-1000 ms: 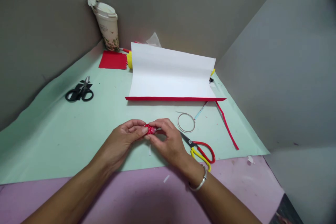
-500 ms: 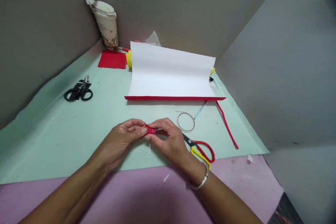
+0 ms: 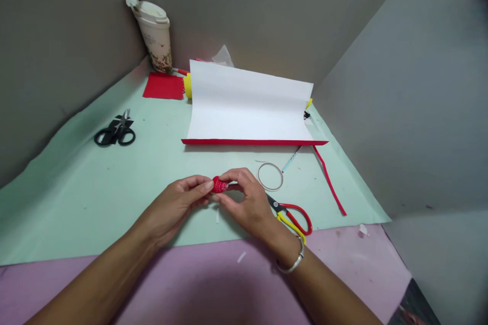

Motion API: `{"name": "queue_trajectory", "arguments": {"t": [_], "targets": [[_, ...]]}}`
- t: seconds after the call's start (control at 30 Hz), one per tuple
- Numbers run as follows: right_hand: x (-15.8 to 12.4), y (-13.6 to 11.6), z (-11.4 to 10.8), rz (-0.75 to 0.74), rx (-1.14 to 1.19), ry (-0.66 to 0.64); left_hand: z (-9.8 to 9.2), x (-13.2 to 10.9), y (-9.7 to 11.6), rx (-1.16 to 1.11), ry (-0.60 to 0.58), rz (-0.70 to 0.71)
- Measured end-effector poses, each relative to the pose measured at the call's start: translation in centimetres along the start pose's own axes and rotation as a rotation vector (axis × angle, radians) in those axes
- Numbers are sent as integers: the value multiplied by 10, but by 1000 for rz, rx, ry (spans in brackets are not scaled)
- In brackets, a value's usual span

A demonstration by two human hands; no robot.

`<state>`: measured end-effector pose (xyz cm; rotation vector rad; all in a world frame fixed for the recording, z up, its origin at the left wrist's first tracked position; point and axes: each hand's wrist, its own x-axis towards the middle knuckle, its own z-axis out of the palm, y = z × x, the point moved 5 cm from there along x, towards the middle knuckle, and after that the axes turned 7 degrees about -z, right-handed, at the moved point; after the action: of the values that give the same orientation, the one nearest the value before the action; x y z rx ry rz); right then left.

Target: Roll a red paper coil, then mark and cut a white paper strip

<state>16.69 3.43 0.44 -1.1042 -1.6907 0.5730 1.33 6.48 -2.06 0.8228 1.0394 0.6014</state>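
A small red textured roll (image 3: 219, 184) is held up between my two hands, above the front part of the green sheet. My left hand (image 3: 183, 200) pinches its left end between thumb and fingers. On the other side, my right hand (image 3: 246, 200) has its fingertips on the top right of the roll, with the thumb just below. Part of the roll is hidden by the fingers. Close to my right hand lie scissors with red and yellow handles (image 3: 293, 217), their blades partly covered by it. A thin ring of tape (image 3: 270, 176) rests just beyond.
Behind my hands stands a curled white sheet (image 3: 249, 106) with a red front edge. Black-handled scissors (image 3: 121, 129) lie at left on black scraps. A lidded cup (image 3: 155, 35) stands in the back corner beside red paper (image 3: 163, 85). A red strip (image 3: 330, 180) lies right.
The red roll has risen slightly and turned, and more of it shows between the fingers. The right thumb and fingers have spread a little. Everything else on the table stays put.
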Motion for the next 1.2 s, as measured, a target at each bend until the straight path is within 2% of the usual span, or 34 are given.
{"name": "queue_trajectory", "arguments": {"t": [1.2], "targets": [[-2, 0, -1, -62, -23, 4, -1, 1, 0, 66, -21, -6]]}}
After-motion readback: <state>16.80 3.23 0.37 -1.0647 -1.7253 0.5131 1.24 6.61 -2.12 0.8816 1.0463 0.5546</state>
